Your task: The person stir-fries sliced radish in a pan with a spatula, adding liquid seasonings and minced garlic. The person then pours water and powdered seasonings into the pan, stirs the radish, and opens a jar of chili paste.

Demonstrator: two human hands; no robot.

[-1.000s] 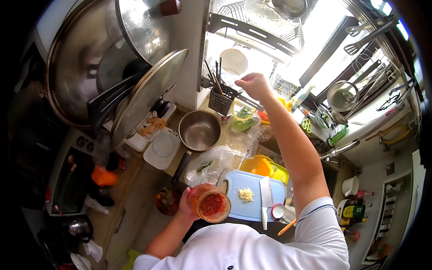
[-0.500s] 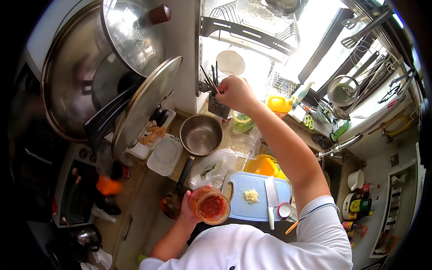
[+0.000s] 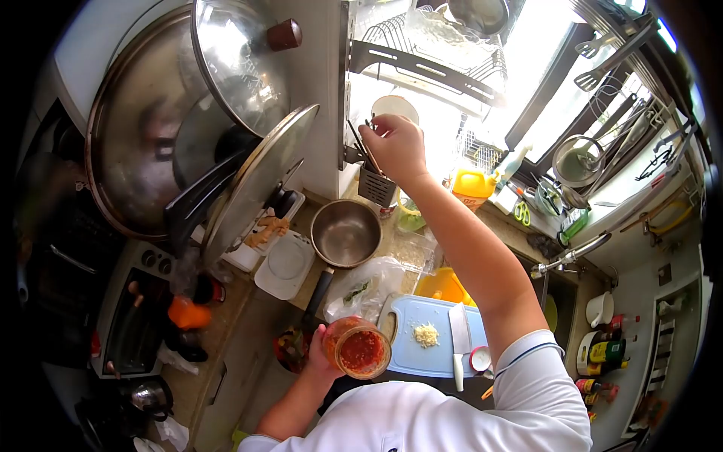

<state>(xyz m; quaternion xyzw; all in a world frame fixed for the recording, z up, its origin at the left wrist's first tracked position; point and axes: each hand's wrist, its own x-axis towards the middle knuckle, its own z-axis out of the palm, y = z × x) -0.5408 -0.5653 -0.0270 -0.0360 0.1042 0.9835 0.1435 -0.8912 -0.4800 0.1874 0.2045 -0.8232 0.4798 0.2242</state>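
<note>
My left hand (image 3: 322,357) is wrapped round an open glass jar (image 3: 362,352) of chopped red sauce, its mouth facing up. My right hand (image 3: 395,148) is raised over the black utensil holder (image 3: 376,187), thumb and fingers pinched at the tops of the dark sticks; what they hold is too small to make out. Chopped pale garlic (image 3: 426,335) lies on the blue cutting board (image 3: 410,355), with a knife (image 3: 459,339) to its right. A white-and-red lid (image 3: 480,359) sits at the board's right edge.
A steel saucepan (image 3: 346,233) stands beyond the jar, beside a plastic bag (image 3: 365,286). Large glass lids (image 3: 260,188) lean at the left. A yellow basin (image 3: 444,286) is behind the board, and a faucet (image 3: 570,255) reaches over the sink at the right.
My right hand has moved left to the utensil holder and then up a little above it. My left hand keeps hold of the jar. The camera view has shifted slightly.
</note>
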